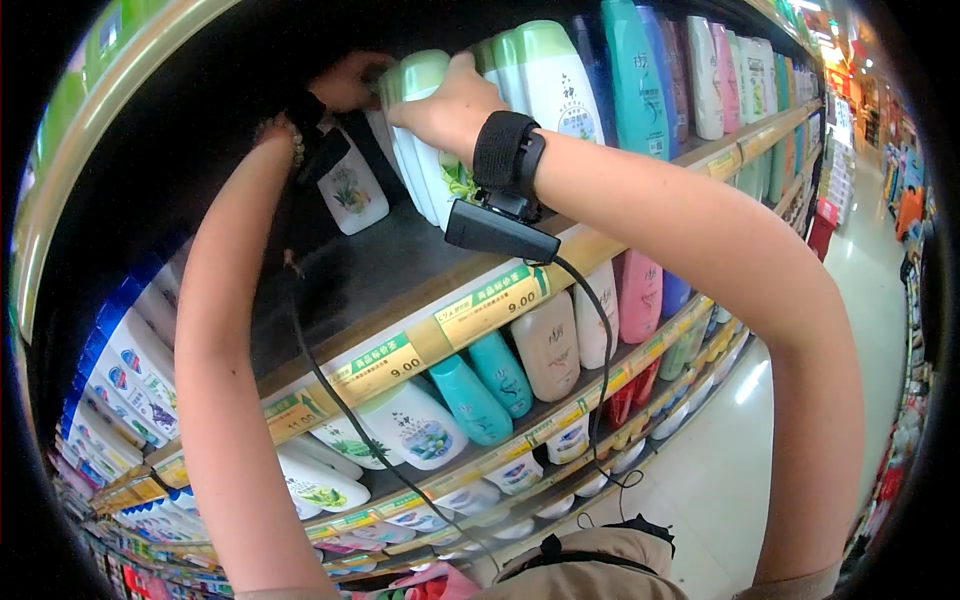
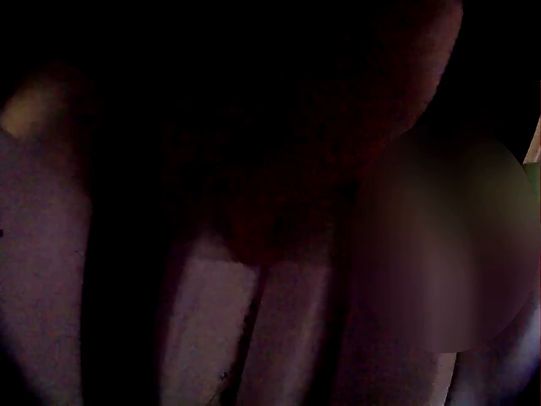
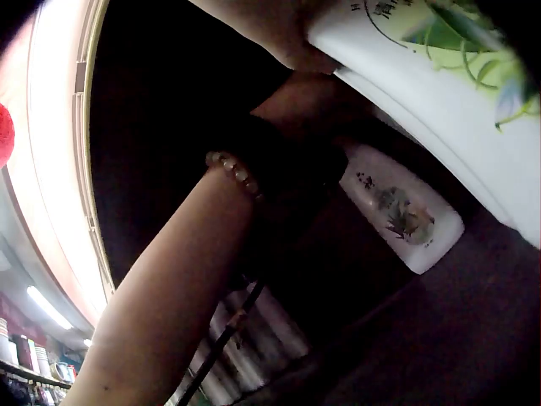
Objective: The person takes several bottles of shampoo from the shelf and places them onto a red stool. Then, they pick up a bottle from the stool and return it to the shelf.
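On the upper shelf, my right hand [image 1: 455,110] grips the front of a row of white body wash bottles [image 1: 425,185] with pale green caps, thumb near the cap and fingers round the left side. My left hand [image 1: 350,82] reaches deep into the dark shelf, its fingers at the back part of the same row. Whether it grips a bottle, I cannot tell. Beneath the left wrist stands a white bottle with a pineapple print [image 1: 355,190], also the pineapple-print bottle [image 3: 406,211] in the right wrist view. The left wrist view is very dark, with pale bottle sides [image 2: 207,321] showing.
Right of the row stand more green-capped white bottles [image 1: 560,90] and a teal bottle [image 1: 638,80]. Price tags line the shelf edge [image 1: 440,320]. Lower shelves hold white, teal, beige and pink bottles [image 1: 640,295]. Black cables [image 1: 330,365] hang from both wrists. An aisle floor [image 1: 740,440] lies right.
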Motion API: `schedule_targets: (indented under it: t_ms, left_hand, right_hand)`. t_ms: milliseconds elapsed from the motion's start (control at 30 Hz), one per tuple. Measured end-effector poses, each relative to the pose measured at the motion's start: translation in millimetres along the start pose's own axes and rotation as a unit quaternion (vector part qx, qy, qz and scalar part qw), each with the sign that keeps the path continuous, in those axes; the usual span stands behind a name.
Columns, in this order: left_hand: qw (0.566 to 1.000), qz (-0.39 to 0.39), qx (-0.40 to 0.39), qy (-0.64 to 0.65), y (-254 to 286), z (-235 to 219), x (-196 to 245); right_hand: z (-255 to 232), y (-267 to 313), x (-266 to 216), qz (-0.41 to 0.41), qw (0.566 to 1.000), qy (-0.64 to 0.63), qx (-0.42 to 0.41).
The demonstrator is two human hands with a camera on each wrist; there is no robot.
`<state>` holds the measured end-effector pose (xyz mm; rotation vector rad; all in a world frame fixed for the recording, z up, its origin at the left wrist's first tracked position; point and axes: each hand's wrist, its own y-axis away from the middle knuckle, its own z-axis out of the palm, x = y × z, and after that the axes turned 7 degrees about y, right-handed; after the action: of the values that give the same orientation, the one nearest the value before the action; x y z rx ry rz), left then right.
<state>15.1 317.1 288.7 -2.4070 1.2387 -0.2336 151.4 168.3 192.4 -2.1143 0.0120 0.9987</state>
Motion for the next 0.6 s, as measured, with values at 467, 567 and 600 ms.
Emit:
schedule_targets:
  t_ms: [467,567,600]
  left_hand:
    - [0.997,0.041,0.008,-0.060,-1,4,8]
    - [0.995,0.073,-0.036,-0.053,-7,2,1]
    - [0.994,0.081,-0.035,-0.058,-8,2,-1]
  right_hand:
    - [4,-1,1,-0.008,1.000,-0.016,-0.003]
    - [4,0,-1,-0.008,1.000,-0.008,-0.007]
    - [5,1,-2,-0.005,1.000,-0.003,-0.007]
